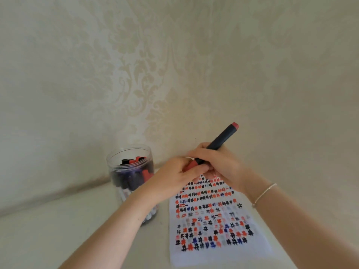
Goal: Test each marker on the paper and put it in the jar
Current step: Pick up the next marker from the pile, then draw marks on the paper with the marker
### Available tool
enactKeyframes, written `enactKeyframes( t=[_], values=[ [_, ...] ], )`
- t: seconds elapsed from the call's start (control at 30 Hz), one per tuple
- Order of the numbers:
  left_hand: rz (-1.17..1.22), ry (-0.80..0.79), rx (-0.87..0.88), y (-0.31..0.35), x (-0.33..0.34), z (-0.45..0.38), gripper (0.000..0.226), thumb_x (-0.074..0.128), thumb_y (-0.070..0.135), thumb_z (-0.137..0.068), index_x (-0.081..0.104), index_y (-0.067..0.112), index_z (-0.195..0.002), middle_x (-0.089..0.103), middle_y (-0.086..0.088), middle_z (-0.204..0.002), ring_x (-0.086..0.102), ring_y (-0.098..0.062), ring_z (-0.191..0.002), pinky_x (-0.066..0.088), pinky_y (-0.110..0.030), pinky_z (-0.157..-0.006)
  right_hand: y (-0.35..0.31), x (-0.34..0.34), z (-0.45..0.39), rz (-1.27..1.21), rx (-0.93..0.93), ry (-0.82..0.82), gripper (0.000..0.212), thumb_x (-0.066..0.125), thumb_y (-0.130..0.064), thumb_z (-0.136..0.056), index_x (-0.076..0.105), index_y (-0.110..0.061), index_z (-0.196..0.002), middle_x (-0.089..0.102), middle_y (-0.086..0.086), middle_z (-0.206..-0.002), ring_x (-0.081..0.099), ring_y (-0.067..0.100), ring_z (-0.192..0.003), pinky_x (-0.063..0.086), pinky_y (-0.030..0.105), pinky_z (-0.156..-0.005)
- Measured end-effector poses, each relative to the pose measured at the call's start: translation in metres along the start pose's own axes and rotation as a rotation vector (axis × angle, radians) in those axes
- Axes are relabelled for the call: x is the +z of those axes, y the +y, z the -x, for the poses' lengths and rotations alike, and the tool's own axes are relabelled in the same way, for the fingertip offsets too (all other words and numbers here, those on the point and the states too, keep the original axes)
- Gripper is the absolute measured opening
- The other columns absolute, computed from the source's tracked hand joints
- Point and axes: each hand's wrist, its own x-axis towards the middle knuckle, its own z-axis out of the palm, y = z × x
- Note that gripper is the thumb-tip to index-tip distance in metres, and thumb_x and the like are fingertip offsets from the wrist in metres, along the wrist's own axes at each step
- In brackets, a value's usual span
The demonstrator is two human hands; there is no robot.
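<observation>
At centre frame the right hand (219, 164) grips the dark barrel of a red marker (217, 144), tilted up-right; the left hand (174, 175) pinches its red cap (191, 165). The marker looks light, rigid, smooth; hold mid-barrel. Paper (213, 220) lies below, jar (132, 171) to the left on the bench (58, 230).

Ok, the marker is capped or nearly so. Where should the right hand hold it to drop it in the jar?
Keep the right hand on the dark barrel of the marker, just behind the red cap, which the left hand pinches. The free red-tipped end tilts up and right, so carry it left, above the jar rim, and lower it in from above.
</observation>
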Motion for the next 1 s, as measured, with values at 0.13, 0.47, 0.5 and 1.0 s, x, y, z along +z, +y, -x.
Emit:
enactKeyframes(
  t=[0.13,0.47,0.5,1.0],
  values=[
    [0.177,-0.017,-0.018,0.000,0.024,0.010,0.032,0.049,0.049,-0.085,0.068,0.025,-0.093,0.074,0.004,-0.083,0.069,-0.013,-0.083,0.051,-0.030,-0.092,0.011,0.001,0.015,0.031,0.028,-0.047,0.034,0.063,-0.018,-0.087,0.058,0.014,-0.076,0.055,0.026,-0.062,0.042,0.033,-0.055,0.026,0.026,-0.037],
    [0.573,-0.344,-0.046,-0.001,0.041,0.018,0.029,0.051,0.044,-0.082,0.071,0.026,-0.069,0.066,0.008,-0.069,0.069,-0.019,-0.092,0.050,-0.026,-0.093,0.027,-0.023,0.038,-0.146,0.172,-0.132,0.023,0.057,-0.014,-0.086,0.052,-0.003,-0.067,0.038,0.004,-0.042,0.035,0.021,-0.044,0.023,0.028,-0.046],
    [0.631,-0.365,-0.062,-0.004,0.040,0.022,0.030,0.049,0.040,-0.084,0.068,0.022,-0.068,0.068,0.005,-0.072,0.068,-0.018,-0.094,0.049,-0.025,-0.093,0.028,-0.030,0.039,-0.242,0.166,-0.117,0.027,0.054,-0.015,-0.086,0.050,-0.003,-0.062,0.034,0.001,-0.039,0.032,0.017,-0.036,0.022,0.027,-0.046],
    [-0.226,-0.215,-0.159,-0.041,0.096,-0.016,0.033,0.062,0.042,-0.087,0.042,0.022,-0.072,0.041,0.004,-0.070,0.038,-0.011,-0.059,0.032,-0.025,-0.057,0.092,-0.064,0.067,-0.110,0.318,0.407,0.032,0.060,-0.006,-0.084,0.040,-0.013,-0.061,0.032,-0.001,-0.050,0.021,0.012,-0.044,0.017,0.020,-0.040]
  ],
)
